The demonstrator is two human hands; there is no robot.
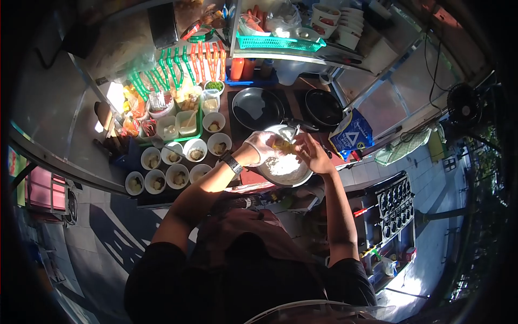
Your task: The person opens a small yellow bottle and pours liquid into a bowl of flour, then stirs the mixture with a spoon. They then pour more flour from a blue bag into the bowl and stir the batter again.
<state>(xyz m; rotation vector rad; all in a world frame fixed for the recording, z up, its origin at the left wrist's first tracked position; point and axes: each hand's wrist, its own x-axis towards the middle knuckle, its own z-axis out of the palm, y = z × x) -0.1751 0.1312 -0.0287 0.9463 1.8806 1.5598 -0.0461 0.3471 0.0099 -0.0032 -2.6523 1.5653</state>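
Observation:
A large bowl (308, 178) holding white powder like flour (281, 164) sits at the counter's front edge. Over it, my left hand (260, 147), pale in bright sunlight and with a watch on its wrist, closes on one side of a small yellow thing (283, 146). My right hand (314, 155) pinches the other side of that thing with bent fingers. Its exact kind is too small and glary to make out. A metal utensil handle (296, 129) shows at the bowl's far rim. Right of my right hand stands a blue packet (352, 135).
Several small white bowls (178, 176) with food in them stand left of my left arm. Two black pans (258, 108) (324, 107) lie beyond the bowl. Sauce bottles (237, 69) and a green basket (280, 43) are farther back. A mould tray (395, 208) is at right.

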